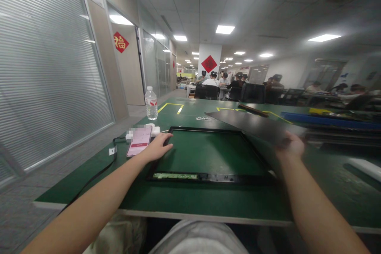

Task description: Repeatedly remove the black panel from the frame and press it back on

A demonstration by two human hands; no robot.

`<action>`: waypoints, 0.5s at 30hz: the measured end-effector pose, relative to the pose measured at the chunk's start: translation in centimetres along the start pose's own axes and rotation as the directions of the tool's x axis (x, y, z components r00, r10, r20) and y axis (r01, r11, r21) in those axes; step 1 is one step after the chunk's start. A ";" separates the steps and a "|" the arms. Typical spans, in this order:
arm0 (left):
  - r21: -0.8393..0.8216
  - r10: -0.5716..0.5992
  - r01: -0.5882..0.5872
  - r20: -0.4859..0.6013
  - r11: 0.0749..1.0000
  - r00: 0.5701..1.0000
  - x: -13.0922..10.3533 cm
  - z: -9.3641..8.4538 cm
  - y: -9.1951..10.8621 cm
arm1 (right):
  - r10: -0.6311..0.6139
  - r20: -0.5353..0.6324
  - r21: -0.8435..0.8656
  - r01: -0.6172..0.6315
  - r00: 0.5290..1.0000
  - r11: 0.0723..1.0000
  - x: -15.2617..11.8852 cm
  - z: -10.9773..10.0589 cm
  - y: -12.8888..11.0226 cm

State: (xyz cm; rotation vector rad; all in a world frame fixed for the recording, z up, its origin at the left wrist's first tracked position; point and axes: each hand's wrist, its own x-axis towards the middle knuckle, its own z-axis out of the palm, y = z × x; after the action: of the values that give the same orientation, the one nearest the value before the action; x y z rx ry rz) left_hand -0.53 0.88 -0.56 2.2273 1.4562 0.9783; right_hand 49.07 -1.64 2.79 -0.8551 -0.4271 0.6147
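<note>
A black rectangular frame lies flat on the green table, with the tabletop showing through its middle. Along its near bar runs a green circuit strip. My left hand is over the frame's left bar, thumb and fingers closed around it. In my right hand is a thin dark panel, gripped by its right end and raised above the frame's far right corner. Motion blurs that hand and the panel's near end.
Left of the frame lie a phone, a white charger and a black cable. A water bottle stands behind them. At right are a long blue strip and a white bar. Several people sit farther back.
</note>
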 end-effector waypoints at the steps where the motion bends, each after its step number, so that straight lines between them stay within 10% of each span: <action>1: 0.019 0.003 -0.003 0.021 1.000 1.000 -0.1 0.0 0.0 | -0.011 -0.051 0.038 0.013 0.999 0.999 0.1 0.0 0.2; 15: 0.028 0.023 -0.026 0.083 0.999 0.996 -0.4 -0.3 0.4 | -0.014 -0.283 -0.043 0.002 0.959 0.999 2.3 -1.5 2.5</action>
State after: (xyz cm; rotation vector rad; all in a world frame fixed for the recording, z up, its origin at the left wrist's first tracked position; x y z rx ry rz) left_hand -0.56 0.31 -0.27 2.2828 1.4191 0.8664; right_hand 50.84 0.26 0.18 -0.9652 -0.1835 0.4679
